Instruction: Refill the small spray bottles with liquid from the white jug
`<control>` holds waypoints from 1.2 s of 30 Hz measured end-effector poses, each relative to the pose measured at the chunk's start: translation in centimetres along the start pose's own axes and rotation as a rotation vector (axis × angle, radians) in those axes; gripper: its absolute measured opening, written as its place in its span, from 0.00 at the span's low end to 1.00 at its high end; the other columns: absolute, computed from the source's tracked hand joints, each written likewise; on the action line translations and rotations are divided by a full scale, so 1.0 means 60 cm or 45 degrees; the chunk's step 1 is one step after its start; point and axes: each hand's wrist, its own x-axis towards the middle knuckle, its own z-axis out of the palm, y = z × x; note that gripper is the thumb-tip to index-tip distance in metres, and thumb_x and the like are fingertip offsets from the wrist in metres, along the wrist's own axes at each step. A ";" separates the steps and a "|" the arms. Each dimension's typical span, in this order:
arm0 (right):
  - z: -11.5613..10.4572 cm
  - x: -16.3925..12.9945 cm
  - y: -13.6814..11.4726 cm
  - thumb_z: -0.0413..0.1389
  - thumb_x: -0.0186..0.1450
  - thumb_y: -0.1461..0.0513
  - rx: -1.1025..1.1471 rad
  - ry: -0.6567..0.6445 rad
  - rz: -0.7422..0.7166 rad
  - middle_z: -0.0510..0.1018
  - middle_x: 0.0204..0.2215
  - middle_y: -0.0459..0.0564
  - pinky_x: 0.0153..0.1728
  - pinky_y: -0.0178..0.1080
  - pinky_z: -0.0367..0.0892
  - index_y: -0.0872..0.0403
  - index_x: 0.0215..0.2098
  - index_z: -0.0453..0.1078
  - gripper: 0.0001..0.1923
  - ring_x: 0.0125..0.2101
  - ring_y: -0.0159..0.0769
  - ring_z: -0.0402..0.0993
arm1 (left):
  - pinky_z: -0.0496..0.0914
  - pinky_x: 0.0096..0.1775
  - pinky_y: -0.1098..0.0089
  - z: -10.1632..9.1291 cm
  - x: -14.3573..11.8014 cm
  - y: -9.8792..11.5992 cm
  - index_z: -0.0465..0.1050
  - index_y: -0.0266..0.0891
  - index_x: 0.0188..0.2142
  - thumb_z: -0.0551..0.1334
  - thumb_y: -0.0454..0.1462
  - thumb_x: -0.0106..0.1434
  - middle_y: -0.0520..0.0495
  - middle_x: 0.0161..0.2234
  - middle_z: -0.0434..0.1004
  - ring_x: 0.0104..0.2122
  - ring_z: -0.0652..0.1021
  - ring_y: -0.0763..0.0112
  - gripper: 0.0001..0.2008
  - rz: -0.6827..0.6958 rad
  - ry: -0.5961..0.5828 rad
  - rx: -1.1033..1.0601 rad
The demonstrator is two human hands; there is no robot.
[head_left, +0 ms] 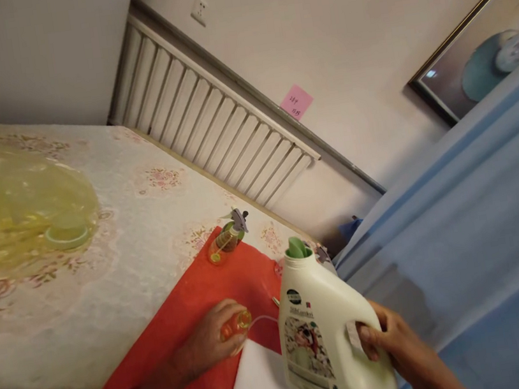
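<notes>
My right hand (387, 344) is closed around the handle of a pale cream-green detergent jug (328, 339). The jug is slightly tilted; its neck is uncapped, with a green pour spout (298, 248) showing inside. My left hand (207, 340) wraps round a small clear yellow container (234, 327), its round mouth facing the jug. The two are apart. A thin pale tube (264, 318) runs between the container's mouth and the jug's side; where it ends is hidden. Below lie a red plastic sheet (205, 292) and a white board or paper (262, 384), partly covered by the jug.
A small bottle with a grey trigger sprayer (231, 234) is on the far end of the red sheet. A yellow plastic bag (14, 203) lies at left on the flowered tablecloth (149, 236). A radiator (213, 111) lines the wall behind; a blue curtain (476, 222) hangs at right.
</notes>
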 end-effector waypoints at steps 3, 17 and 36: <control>-0.004 -0.018 -0.001 0.66 0.47 0.39 -0.059 -0.106 0.021 0.63 0.13 0.40 0.21 0.34 0.45 0.54 0.29 0.70 0.29 0.17 0.27 0.50 | 0.68 0.57 0.58 -0.004 -0.002 0.001 0.74 0.43 0.50 0.64 0.37 0.57 0.46 0.52 0.76 0.53 0.75 0.53 0.20 -0.046 -0.029 -0.005; 0.008 -0.049 0.000 0.58 0.57 0.36 -0.033 -0.374 0.177 0.68 0.20 0.44 0.23 0.35 0.52 0.54 0.30 0.72 0.29 0.19 0.30 0.57 | 0.69 0.56 0.63 -0.019 0.001 0.008 0.74 0.44 0.51 0.63 0.41 0.60 0.45 0.55 0.76 0.56 0.74 0.57 0.19 -0.116 -0.037 -0.147; 0.006 -0.028 0.009 0.57 0.64 0.43 -0.130 -0.554 0.165 0.71 0.23 0.45 0.21 0.32 0.54 0.57 0.36 0.72 0.25 0.18 0.26 0.60 | 0.70 0.50 0.67 -0.020 0.012 0.007 0.76 0.43 0.42 0.63 0.42 0.62 0.48 0.44 0.79 0.46 0.78 0.64 0.11 -0.032 -0.113 -0.233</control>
